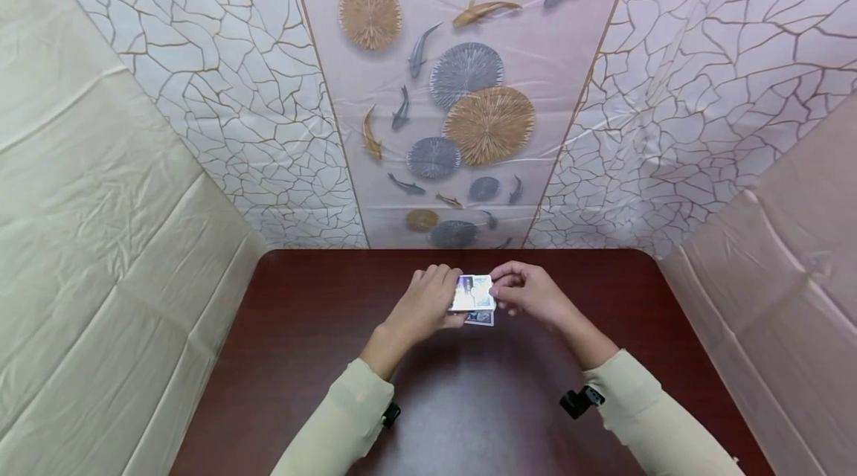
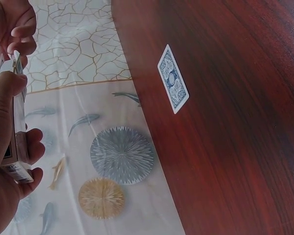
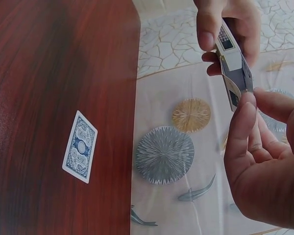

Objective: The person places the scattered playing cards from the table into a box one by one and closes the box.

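Observation:
My left hand [image 1: 425, 303] grips a playing-card box [image 1: 472, 296] by its sides, raised above the table. The box's end is open in the right wrist view, showing a dark hollow between its thin walls [image 3: 233, 78]. At that open end, my right hand [image 1: 535, 296] pinches the edge with thumb and index finger, the other fingers curled beneath. Whether a card is also between those fingertips I cannot tell. A single playing card [image 3: 80, 148] with a blue patterned back lies face down on the table, partly covered by the box in the head view.
The dark red wooden table [image 1: 321, 357] has rounded far corners. Behind it hangs a cloth [image 1: 462, 186] printed with fish and round shapes. Beige cloth walls [image 1: 100, 238] stand on both sides. Each sleeve carries a small black wrist camera [image 1: 581, 401].

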Motion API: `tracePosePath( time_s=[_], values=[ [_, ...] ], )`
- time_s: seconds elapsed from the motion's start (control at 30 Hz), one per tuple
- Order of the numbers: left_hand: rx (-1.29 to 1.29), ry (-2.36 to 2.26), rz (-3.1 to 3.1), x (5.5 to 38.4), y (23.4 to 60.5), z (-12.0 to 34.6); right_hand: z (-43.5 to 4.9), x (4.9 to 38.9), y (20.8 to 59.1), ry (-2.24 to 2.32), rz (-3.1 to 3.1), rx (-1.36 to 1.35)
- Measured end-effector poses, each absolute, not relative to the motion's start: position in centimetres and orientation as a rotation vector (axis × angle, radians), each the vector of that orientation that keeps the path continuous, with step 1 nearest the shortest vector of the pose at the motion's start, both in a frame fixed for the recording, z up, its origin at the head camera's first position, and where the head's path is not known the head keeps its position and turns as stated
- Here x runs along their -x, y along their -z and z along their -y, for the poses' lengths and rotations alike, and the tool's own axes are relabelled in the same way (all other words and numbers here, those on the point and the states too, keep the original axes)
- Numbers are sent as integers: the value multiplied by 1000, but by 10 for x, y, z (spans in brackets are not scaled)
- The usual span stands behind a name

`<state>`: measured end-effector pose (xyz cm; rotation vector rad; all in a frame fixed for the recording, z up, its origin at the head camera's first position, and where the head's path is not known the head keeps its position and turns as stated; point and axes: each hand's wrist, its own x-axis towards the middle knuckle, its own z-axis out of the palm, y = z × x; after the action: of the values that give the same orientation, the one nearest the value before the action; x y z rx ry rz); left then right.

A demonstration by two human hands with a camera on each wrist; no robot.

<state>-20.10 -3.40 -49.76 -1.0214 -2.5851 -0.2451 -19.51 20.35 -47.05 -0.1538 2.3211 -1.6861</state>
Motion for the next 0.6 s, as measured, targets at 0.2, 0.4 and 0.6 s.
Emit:
tracePosePath(
  time_s=[0.2, 0.4, 0.6],
  values=[
    [1020, 223, 2603, 201, 497, 33, -204, 195, 473, 1677, -2363, 195],
    [1024, 223, 2627, 202, 497, 30, -204, 195, 474, 1683, -2385, 230],
    [1036, 224, 2623, 203, 497, 28, -204, 193, 471, 1696, -2395, 222]
  ],
)
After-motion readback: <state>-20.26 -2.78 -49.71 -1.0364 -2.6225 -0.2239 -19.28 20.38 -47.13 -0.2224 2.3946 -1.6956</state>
